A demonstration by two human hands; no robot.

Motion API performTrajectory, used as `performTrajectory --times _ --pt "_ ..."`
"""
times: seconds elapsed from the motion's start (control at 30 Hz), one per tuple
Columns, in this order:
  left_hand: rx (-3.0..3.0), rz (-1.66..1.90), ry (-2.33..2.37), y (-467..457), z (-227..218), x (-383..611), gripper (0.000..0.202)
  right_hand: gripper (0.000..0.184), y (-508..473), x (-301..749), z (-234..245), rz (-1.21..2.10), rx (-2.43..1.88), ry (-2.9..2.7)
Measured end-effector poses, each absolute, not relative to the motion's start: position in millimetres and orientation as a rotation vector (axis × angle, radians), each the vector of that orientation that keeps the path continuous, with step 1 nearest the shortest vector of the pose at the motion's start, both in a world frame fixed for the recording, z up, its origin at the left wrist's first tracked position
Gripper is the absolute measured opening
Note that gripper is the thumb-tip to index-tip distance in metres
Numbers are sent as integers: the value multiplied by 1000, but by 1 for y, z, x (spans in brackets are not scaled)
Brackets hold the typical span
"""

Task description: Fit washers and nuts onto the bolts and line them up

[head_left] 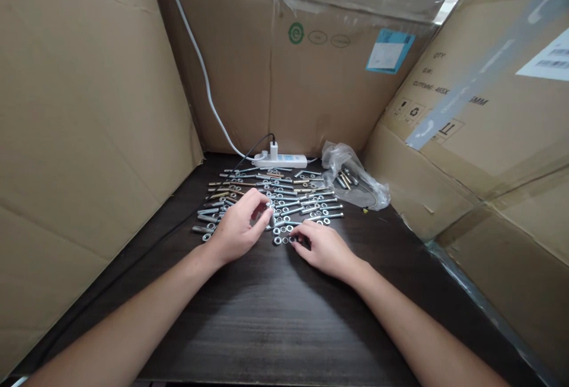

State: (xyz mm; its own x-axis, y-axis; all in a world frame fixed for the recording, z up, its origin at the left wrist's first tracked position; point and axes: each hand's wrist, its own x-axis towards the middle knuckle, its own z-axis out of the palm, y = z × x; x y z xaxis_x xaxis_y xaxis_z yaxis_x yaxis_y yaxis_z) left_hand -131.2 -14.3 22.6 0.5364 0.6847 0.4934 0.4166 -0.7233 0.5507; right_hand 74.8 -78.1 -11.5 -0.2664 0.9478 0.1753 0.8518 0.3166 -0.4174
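Note:
Rows of silver and brass-coloured bolts point(311, 202) and sleeves lie on the dark table, with many nuts and washers among them. My left hand point(240, 227) is over the front middle of these rows, thumb and forefinger pinched at a small silver metal piece point(269, 205); its exact kind is hard to make out. To the right, my right hand point(324, 248) rests low at the front edge of the rows. Its curled fingertips close on a small metal ring point(292, 239), a nut or washer. A nut point(277, 240) and a flat washer point(285, 240) lie just left of those fingertips.
Cardboard walls point(231, 67) enclose the table point(267, 328) at the left, back and right. Behind the bolts stands a white power strip point(293, 160) with a plugged-in charger point(274, 149). A clear plastic bag point(373, 191) holds more metal parts. A black cable point(151, 239) runs along the left.

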Motion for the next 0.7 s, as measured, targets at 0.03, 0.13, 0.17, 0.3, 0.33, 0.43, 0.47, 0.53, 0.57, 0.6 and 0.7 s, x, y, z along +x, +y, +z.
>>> performTrajectory --times 0.03,0.13,0.17,0.3,0.33,0.43,0.47,0.53,0.57,0.6,0.7 --pt "2410 1011 904 -14 22 -131 11 12 -78 75 -12 337 -1607 -2197" --pt "2394 1015 886 -14 21 -131 12 9 -78 75 -12 354 -1623 -2168" --pt "2375 1013 879 -13 20 -131 12 8 -78 75 -12 366 -1622 -2160" --pt "2048 957 793 -16 18 -125 15 1 -77 75 -12 379 -1574 -2159" --pt "1912 930 739 -18 18 -123 16 2 -77 76 -12 370 -1556 -2150" --pt "1589 829 582 -23 16 -117 16 8 -76 76 -10 341 -1476 -2064" --pt "1535 796 559 -25 16 -115 16 10 -77 77 -9 327 -1438 -2024" --pt "1482 733 550 -27 14 -114 17 14 -77 77 -6 288 -1351 -1949" --pt "1471 705 557 -28 14 -113 18 15 -78 76 -5 267 -1308 -1919" --pt "1466 678 567 -28 13 -113 20 17 -79 76 -4 248 -1266 -1894" --pt "1487 588 589 -30 11 -113 23 22 -81 74 -3 204 -1177 -1849"
